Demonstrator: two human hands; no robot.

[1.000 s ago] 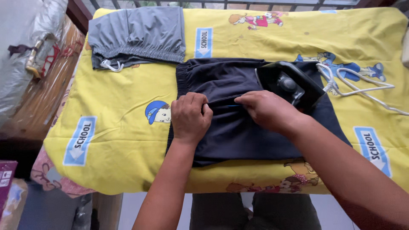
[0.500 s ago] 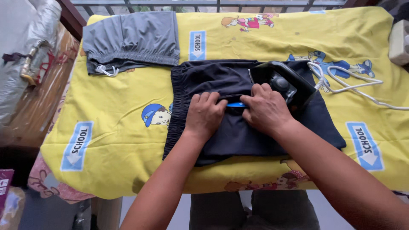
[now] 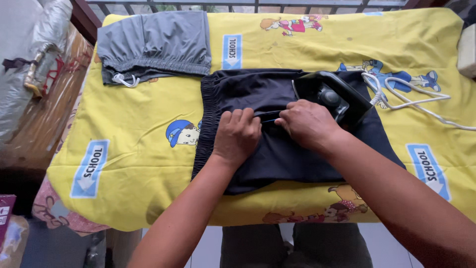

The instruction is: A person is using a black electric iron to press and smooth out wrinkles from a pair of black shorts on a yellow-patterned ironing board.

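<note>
Dark navy shorts point(image 3: 267, 159) lie flat on a table covered with a yellow cartoon-print sheet point(image 3: 139, 149), waistband to the left. My left hand point(image 3: 237, 136) presses down on the shorts near the waistband, fingers curled. My right hand point(image 3: 307, 124) pinches the dark fabric just beside it, around a thin blue mark. A black clothes iron point(image 3: 334, 97) rests on the shorts right behind my right hand, its white cord point(image 3: 411, 97) trailing to the right.
Folded grey shorts point(image 3: 156, 44) with a white drawstring lie at the sheet's far left corner. A wrapped bundle point(image 3: 29, 84) stands to the left of the table. A metal railing point(image 3: 238, 6) runs behind it. A pale object point(image 3: 467, 49) sits at the right edge.
Both hands have stayed on the dark shorts and drawn closer together near the blue mark. The camera view shifted slightly; the iron and grey shorts have not moved.
</note>
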